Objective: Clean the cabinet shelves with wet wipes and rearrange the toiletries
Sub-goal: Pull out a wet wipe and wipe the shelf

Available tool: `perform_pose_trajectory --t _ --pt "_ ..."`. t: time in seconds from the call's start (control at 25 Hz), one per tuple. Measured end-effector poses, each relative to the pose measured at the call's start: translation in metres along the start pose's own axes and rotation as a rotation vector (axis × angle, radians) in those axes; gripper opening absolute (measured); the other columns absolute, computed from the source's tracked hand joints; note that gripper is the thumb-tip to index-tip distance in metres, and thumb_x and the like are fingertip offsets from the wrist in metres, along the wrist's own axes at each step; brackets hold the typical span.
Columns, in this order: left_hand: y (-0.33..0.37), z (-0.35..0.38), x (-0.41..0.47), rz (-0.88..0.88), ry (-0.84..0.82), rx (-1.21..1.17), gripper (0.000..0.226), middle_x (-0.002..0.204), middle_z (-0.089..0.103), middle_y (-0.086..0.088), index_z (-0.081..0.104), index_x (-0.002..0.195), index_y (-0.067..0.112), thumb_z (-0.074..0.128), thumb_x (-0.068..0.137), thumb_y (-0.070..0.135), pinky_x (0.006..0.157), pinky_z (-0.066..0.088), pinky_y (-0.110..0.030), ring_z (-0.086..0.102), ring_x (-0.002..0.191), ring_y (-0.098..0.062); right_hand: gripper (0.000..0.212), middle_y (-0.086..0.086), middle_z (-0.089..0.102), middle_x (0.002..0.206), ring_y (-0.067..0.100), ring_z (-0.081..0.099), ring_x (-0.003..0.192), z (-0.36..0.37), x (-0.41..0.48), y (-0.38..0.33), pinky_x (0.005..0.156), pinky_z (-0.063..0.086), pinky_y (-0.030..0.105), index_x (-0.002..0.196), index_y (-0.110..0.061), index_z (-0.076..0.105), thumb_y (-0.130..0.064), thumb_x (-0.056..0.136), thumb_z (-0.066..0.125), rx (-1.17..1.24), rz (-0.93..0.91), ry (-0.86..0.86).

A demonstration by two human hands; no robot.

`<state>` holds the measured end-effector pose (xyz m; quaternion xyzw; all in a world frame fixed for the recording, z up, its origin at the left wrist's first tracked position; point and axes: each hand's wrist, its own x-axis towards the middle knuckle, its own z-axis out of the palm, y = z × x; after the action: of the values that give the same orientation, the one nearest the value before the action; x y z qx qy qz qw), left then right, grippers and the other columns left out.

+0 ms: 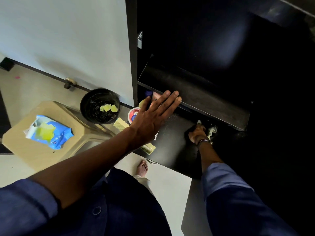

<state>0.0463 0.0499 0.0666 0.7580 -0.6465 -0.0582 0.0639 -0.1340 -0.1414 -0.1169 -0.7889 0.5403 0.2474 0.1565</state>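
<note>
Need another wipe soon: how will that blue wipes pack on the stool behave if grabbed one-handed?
Probably floppy: the blue wipes pack is a crumpled soft pouch, so it should sag. Likely light, since it lies fairly flat. Its flap is open with a yellow wipe showing, so tugging that may drag the whole pack across the stool.

Cabinet interior (pixel 221 48) very dim, near black; floor (pixel 25 92) evenly lit; wide-angle edge distortion.

Blue wet-wipes pack (pixel 49 132) lies open on a stool (pixel 34 150); toiletries (pixel 134 114) crowd the black shelf (pixel 172 142) at left.
</note>
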Motion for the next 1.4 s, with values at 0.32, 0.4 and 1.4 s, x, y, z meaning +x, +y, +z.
perform_pose_trajectory --t 0.32,0.4,1.4 --pt "-0.001 0.004 0.002 0.014 -0.043 -0.026 0.121 0.16 -0.005 -0.003 -0.001 0.151 0.018 0.075 0.058 0.003 0.116 0.016 -0.05 -0.005 0.147 -0.022 0.083 0.028 0.025 0.15 0.041 0.034 0.135 0.084 -0.112 -0.031 0.111 0.032 0.042 0.143 0.009 0.022 -0.022 0.077 0.062 0.154 -0.043 0.142" --pt "-0.001 0.004 0.003 0.014 -0.063 -0.045 0.121 0.16 -0.007 -0.003 -0.003 0.151 0.018 0.071 0.057 0.0 0.117 0.016 -0.05 -0.008 0.147 -0.022 0.064 0.025 0.051 0.134 0.043 0.053 0.119 0.117 -0.155 -0.033 0.098 0.047 0.043 0.131 0.003 0.048 -0.005 0.07 0.065 0.323 -0.044 0.132" --pt "-0.009 0.006 0.003 0.058 -0.024 -0.048 0.102 0.159 -0.011 0.001 -0.004 0.151 0.02 0.029 0.058 -0.006 0.116 0.017 -0.049 -0.007 0.147 -0.019 0.064 0.015 0.056 0.133 0.023 0.039 0.129 0.094 -0.131 -0.032 0.115 0.009 0.024 0.13 -0.003 0.053 -0.016 0.071 0.035 0.394 -0.374 0.185"
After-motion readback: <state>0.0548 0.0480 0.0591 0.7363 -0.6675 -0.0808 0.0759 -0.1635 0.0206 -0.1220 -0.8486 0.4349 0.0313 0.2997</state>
